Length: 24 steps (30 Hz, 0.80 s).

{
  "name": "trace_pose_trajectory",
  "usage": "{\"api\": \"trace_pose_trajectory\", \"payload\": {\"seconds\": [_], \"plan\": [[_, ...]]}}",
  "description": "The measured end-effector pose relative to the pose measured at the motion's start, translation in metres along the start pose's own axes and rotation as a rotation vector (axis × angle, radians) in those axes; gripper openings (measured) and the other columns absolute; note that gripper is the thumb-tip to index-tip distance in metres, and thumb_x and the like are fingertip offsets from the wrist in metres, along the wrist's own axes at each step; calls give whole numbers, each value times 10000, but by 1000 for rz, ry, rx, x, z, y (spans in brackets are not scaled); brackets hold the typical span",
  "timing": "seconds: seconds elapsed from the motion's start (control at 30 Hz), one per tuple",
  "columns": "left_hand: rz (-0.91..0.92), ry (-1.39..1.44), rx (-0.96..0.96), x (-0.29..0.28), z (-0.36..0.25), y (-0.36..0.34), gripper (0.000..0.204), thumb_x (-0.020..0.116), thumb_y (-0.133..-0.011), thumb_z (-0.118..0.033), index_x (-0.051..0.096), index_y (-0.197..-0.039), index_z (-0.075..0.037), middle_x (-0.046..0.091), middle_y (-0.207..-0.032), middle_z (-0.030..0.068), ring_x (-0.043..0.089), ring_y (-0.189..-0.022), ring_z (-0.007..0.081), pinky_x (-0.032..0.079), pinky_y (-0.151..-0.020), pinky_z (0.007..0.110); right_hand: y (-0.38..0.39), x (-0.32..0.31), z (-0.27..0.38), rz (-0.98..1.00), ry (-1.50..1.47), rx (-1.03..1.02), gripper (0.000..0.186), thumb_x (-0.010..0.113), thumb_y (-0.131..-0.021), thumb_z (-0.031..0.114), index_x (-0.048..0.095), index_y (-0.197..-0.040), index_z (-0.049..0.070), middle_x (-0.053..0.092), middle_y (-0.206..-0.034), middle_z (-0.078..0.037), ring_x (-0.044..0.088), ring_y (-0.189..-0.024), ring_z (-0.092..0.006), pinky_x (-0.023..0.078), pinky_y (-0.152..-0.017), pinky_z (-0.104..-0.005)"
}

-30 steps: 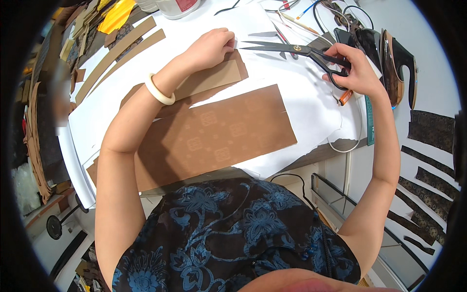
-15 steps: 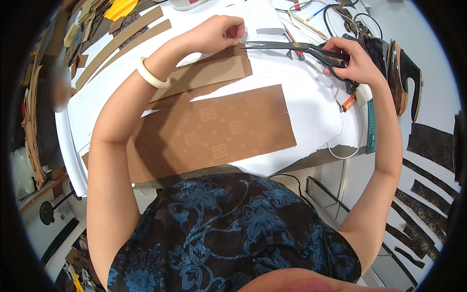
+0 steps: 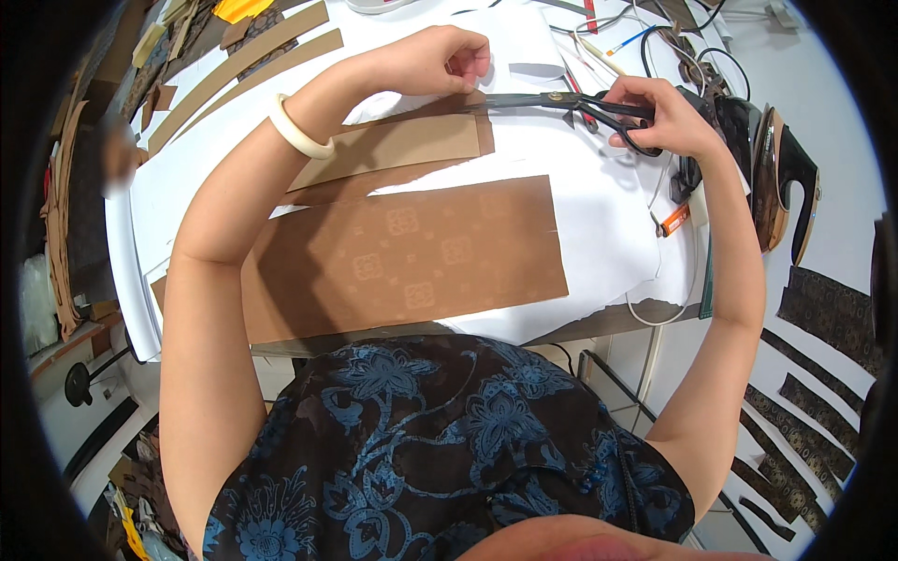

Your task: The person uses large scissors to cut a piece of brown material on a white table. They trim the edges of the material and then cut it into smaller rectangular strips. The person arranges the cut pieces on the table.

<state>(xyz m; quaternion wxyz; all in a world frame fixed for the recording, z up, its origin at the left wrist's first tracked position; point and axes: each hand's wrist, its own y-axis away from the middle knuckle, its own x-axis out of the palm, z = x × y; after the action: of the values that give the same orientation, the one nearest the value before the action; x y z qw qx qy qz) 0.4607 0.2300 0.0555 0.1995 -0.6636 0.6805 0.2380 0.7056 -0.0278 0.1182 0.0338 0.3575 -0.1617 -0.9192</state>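
Note:
My right hand [image 3: 666, 117] grips the handles of large black scissors [image 3: 528, 100], whose blades point left. Their tips reach the right end of a narrow brown fabric piece [image 3: 485, 140], just under my left hand [image 3: 449, 64]. The left fingers are curled in a pinch at that fabric's far edge; what lies between them is mostly hidden. On the brown fabric rests a tan strip [image 3: 412, 150], running beneath my left forearm. Nearer to me lies a wide brown patterned fabric panel [image 3: 412, 257], flat on white paper [image 3: 599, 234].
Curved tan strips [image 3: 234, 70] lie at the far left. An orange-handled tool [image 3: 673, 221], cables [image 3: 645, 47] and a clothes iron [image 3: 790, 178] are on the right. Dark patterned strips [image 3: 795, 421] hang or lie further right. The table's front edge [image 3: 393, 332] is close to my body.
The scissors have moved left, so their blades now meet the fabric end by my left hand. The left hand keeps its pinch. The whole view has shifted slightly.

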Motion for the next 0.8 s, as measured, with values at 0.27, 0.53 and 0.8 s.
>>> {"api": "trace_pose_trajectory", "payload": {"seconds": [0.27, 0.53, 0.8], "plan": [[23, 7, -59, -1, -3, 1, 116, 635, -918, 36, 553, -932, -44, 588, -822, -7, 560, -799, 103, 517, -830, 274, -11, 7, -10, 2, -7, -58, 397, 907, -734, 221, 669, -992, 37, 620, -819, 13, 528, -752, -111, 422, -697, -266], [47, 47, -48, -2, -2, -2, 119, 649, -920, 32, 559, -932, -45, 584, -811, -15, 558, -794, 93, 516, -822, 269, -19, 3, -13, 25, 28, -63, 406, 917, -747, 252, 672, -995, 46, 642, -821, 2, 548, -752, -116, 432, -698, -261], [38, 20, -53, -2, -3, -1, 103, 653, -935, 7, 568, -934, -51, 590, -822, -16, 553, -791, 87, 510, -799, 253, -18, 3, -18, 5, 40, -67, 423, 931, -752, 298, 687, -992, 49, 644, -808, 3, 547, -727, -115, 432, -668, -256]]}}
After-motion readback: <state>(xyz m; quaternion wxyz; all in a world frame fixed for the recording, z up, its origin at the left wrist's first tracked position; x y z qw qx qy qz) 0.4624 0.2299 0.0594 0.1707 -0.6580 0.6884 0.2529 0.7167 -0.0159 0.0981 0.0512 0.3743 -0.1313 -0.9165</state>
